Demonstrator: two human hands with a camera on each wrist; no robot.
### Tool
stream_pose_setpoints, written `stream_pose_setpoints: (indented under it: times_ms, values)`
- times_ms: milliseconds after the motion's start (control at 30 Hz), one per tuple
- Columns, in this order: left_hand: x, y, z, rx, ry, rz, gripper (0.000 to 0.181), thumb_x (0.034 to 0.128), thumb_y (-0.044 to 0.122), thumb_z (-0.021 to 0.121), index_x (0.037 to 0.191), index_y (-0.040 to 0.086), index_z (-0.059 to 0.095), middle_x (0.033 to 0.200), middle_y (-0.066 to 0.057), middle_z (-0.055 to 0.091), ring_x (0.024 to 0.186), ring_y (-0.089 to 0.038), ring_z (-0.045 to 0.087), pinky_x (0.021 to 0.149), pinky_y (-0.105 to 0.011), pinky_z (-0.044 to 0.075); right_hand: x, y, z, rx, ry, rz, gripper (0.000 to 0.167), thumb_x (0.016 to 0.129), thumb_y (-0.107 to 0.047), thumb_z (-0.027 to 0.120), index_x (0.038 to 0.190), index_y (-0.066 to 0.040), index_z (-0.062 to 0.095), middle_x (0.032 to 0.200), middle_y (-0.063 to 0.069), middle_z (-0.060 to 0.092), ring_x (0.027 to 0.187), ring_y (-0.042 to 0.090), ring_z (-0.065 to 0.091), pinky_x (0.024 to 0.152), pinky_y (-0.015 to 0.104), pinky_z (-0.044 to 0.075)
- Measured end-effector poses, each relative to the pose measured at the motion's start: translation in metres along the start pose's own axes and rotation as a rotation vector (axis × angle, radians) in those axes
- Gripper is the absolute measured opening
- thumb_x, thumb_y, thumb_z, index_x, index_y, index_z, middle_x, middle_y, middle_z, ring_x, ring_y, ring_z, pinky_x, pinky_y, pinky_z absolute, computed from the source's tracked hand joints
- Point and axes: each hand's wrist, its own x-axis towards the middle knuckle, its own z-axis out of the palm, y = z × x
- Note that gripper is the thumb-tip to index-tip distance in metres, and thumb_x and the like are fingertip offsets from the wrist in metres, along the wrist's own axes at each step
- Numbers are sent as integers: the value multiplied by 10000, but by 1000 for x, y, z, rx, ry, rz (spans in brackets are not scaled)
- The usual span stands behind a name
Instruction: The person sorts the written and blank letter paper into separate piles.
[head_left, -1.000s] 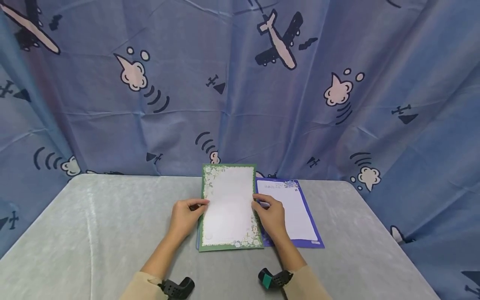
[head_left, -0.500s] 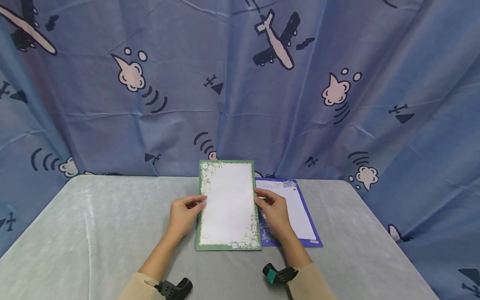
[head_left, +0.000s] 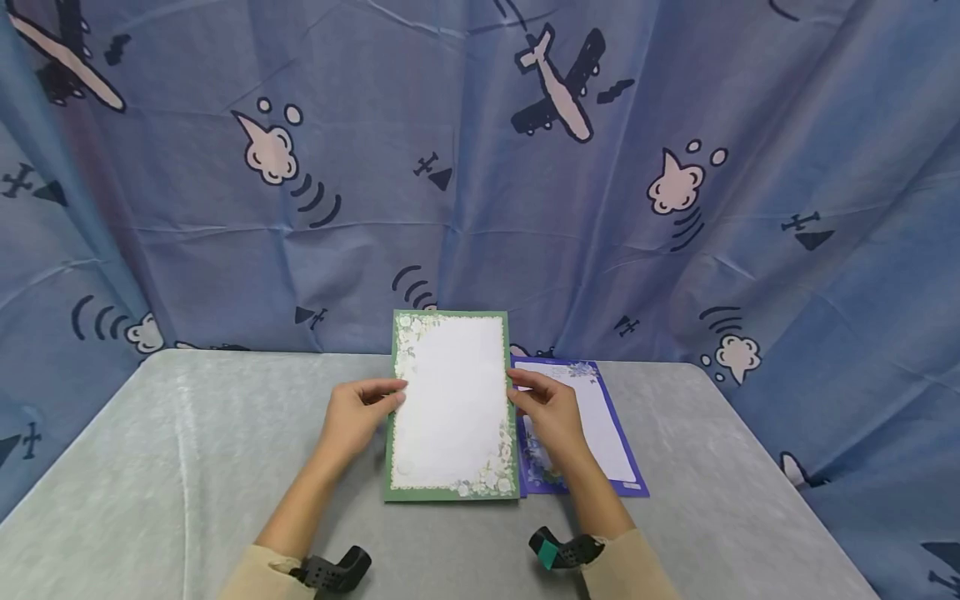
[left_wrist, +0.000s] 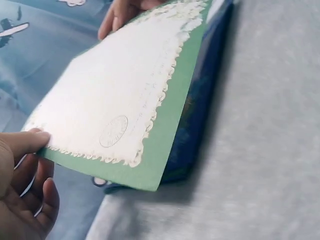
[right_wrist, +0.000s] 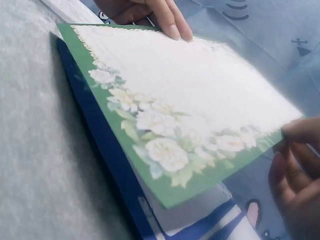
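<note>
Both hands pinch a green-bordered sheet of paper [head_left: 450, 408] with white flowers in its corners, raised above the table. My left hand [head_left: 356, 414] grips its left edge between thumb and fingers; in the left wrist view the thumb of that hand [left_wrist: 30, 170] lies on the printed face. At the opposite edge, my right hand [head_left: 551, 412] pinches it the same way, seen closer as the hand [right_wrist: 300, 170] in the right wrist view. Below and to the right lies a blue-purple bordered sheet [head_left: 611, 433] with blue flowers, partly covered by the green sheet and my right hand.
A grey cloth-covered table [head_left: 247, 433] spreads on both sides of the papers. Behind its far edge hangs a blue curtain [head_left: 360, 167] printed with planes and clouds. Black wrist cameras [head_left: 333, 572] are strapped to both forearms.
The green-bordered sheet has risen toward the camera and shifted slightly left, looking larger. Both hands have moved up with it and a little farther apart. The purple-bordered sheet stays in place.
</note>
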Motion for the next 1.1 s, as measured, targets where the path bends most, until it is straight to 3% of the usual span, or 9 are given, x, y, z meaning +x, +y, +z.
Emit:
stream_pose_setpoints:
  times_ms: [300, 500, 700, 933, 1100]
  values:
    - [-5, 28, -25, -17, -40, 21, 249, 956, 225, 707, 1167, 108, 768, 1173, -85, 758, 973, -20, 667, 857, -194, 537, -6, -19, 4, 118, -60, 39, 342, 978, -89, 652, 1318, -53, 668, 1230, 70, 669, 857, 88, 615, 791, 231, 552]
    - [-8, 40, -34, -27, -58, 13, 272, 966, 254, 696, 1196, 122, 756, 1219, -87, 737, 987, -57, 663, 873, -256, 554, -9, -34, 4, 165, -73, 56, 354, 981, -89, 645, 1332, -40, 652, 1127, -65, 659, 920, 95, 612, 805, 230, 551]
    - [-10, 50, -42, -47, -58, 1, 283, 965, 240, 695, 1211, 110, 748, 1242, -99, 721, 986, -82, 655, 864, -265, 551, -13, -46, 8, 197, -75, 46, 366, 985, -74, 635, 1346, -17, 633, 1146, -69, 645, 914, 88, 604, 801, 218, 542]
    - [-10, 52, -64, -17, -32, -11, 329, 947, 212, 715, 1261, 113, 724, 1309, -90, 642, 922, -134, 488, 723, -207, 449, -9, -57, 37, 204, -71, 4, 363, 963, -57, 654, 1322, -5, 652, 1098, -2, 638, 854, 77, 626, 774, 224, 554]
    - [-10, 48, -82, 2, -18, -37, 376, 954, 236, 706, 1308, 109, 692, 1456, -63, 571, 998, -164, 435, 729, -217, 416, -5, -64, 62, 163, -52, -22, 323, 952, -51, 665, 1273, -42, 696, 1149, 102, 652, 854, 96, 625, 754, 226, 549]
